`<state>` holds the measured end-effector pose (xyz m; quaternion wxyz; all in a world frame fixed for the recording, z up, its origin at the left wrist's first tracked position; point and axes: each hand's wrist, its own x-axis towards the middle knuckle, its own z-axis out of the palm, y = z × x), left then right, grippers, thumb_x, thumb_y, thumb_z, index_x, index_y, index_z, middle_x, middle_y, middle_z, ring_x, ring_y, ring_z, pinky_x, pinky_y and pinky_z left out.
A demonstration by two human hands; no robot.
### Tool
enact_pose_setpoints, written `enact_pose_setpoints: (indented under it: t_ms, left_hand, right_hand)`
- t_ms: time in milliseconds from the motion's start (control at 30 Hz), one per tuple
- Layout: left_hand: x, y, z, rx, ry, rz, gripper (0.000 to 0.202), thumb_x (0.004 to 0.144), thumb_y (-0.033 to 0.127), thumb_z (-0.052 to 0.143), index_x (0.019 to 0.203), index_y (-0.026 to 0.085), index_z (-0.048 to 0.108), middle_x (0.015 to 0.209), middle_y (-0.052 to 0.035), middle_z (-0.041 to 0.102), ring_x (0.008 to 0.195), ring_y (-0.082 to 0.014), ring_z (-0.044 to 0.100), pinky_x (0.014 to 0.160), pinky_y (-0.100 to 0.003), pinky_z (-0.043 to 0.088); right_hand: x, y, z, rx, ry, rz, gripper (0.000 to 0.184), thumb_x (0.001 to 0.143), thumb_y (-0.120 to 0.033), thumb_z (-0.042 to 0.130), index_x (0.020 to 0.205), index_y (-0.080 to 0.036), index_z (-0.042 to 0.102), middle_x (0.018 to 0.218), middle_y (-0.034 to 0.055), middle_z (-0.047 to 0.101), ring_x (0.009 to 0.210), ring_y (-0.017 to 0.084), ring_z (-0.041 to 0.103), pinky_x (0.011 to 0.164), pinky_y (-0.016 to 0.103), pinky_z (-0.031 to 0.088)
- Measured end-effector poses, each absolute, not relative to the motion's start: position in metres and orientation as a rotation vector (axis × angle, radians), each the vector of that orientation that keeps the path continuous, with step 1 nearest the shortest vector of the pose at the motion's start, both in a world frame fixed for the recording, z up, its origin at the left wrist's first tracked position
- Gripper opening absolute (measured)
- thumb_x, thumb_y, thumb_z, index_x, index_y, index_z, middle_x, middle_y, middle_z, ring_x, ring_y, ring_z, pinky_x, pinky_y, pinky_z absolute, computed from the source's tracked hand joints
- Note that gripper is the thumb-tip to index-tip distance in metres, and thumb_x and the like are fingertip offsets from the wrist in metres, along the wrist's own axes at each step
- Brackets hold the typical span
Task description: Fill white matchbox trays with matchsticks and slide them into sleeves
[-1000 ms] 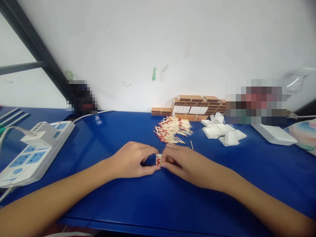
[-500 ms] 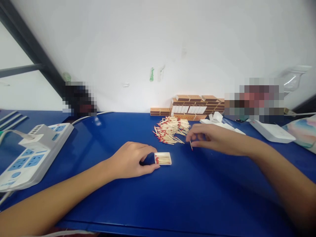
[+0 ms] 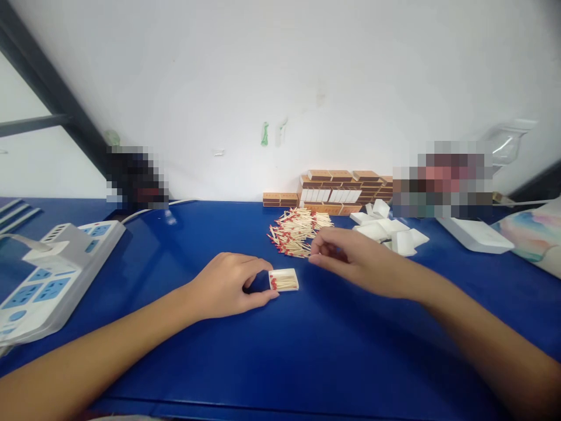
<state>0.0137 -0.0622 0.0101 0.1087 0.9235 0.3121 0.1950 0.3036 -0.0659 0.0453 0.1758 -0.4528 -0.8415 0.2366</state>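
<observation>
1. I see a glossy blue table [image 3: 307, 351] set against a plain white wall [image 3: 307, 70], with a dark slanted beam in the upper left corner.
2. A white power strip [image 3: 48, 275] with blue sockets lies at the left edge.
3. Against the wall stands a stack of brown matchboxes [image 3: 342, 190]. In front of it lie a loose pile of red-tipped matches [image 3: 293, 231] and some empty white trays [image 3: 390, 231].
4. My left hand [image 3: 228, 286] pinches the left end of a small white tray of matches [image 3: 284, 280], which lies flat on the table at centre.
5. My right hand [image 3: 350, 257] has its fingertips drawn together at the near edge of the pile. I cannot tell whether they hold a match.
6. Half a second ago the right hand was further right, over a single stray match. That match no longer shows on the table. A second ago both hands were on the tray, which has stayed put.
</observation>
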Motion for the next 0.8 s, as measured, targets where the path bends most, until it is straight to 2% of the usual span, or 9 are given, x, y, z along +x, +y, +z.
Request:
enact_pose_setpoints:
  t_ms: [133, 267, 433, 667, 800]
  left_hand:
    - [0.014, -0.062, 0.009, 2.719, 0.905, 0.607, 0.029, 0.093, 0.043, 0.071, 0.111, 0.020, 0.072, 0.067, 0.0052, 0.060, 0.058, -0.0103, 0.055, 0.057, -0.023, 0.038]
    - [0.013, -0.062, 0.008, 2.730, 0.890, 0.610, 0.028, 0.093, 0.041, 0.071, 0.111, 0.020, 0.071, 0.068, 0.0049, 0.061, 0.058, -0.0105, 0.056, 0.058, -0.024, 0.039]
    - [0.013, -0.062, 0.009, 2.733, 0.895, 0.571, 0.029, 0.093, 0.042, 0.070, 0.112, 0.020, 0.071, 0.067, 0.0048, 0.061, 0.058, -0.0110, 0.057, 0.058, -0.024, 0.040]
    - [0.013, -0.063, 0.009, 2.736, 0.864, 0.566, 0.027, 0.095, 0.044, 0.067, 0.108, 0.020, 0.071, 0.067, 0.0042, 0.061, 0.058, -0.0107, 0.057, 0.058, -0.024, 0.040]
    - [0.014, -0.063, 0.010, 2.722, 0.842, 0.571, 0.026, 0.095, 0.043, 0.069, 0.107, 0.020, 0.071, 0.067, 0.0048, 0.061, 0.058, -0.0102, 0.057, 0.058, -0.024, 0.040]
  right_hand:
    - [0.264, -0.090, 0.032, -1.160, -2.488, 0.440, 0.011, 0.102, -0.025, 0.053, 0.097, -0.019, 0.061, 0.094, 0.0039, 0.065, 0.076, 0.016, 0.059, 0.066, 0.029, 0.042]
    - [0.251, -0.095, 0.020, -1.143, -2.658, 0.253, 0.022, 0.107, -0.027, 0.048, 0.096, -0.016, 0.063, 0.097, 0.0074, 0.065, 0.076, 0.018, 0.062, 0.065, 0.031, 0.042]
    - [0.256, -0.091, 0.019, -1.095, -2.676, 0.260, 0.026, 0.108, -0.029, 0.045, 0.099, -0.016, 0.066, 0.098, 0.0069, 0.064, 0.074, 0.017, 0.061, 0.065, 0.031, 0.042]
    - [0.256, -0.093, 0.016, -0.991, -2.663, 0.222, 0.023, 0.107, -0.027, 0.048, 0.096, -0.018, 0.066, 0.096, 0.0064, 0.064, 0.074, 0.016, 0.061, 0.063, 0.030, 0.041]
    - [0.257, -0.092, 0.011, -0.960, -2.579, 0.332, 0.016, 0.107, -0.028, 0.050, 0.101, -0.019, 0.062, 0.099, 0.0046, 0.067, 0.080, 0.016, 0.064, 0.067, 0.030, 0.043]
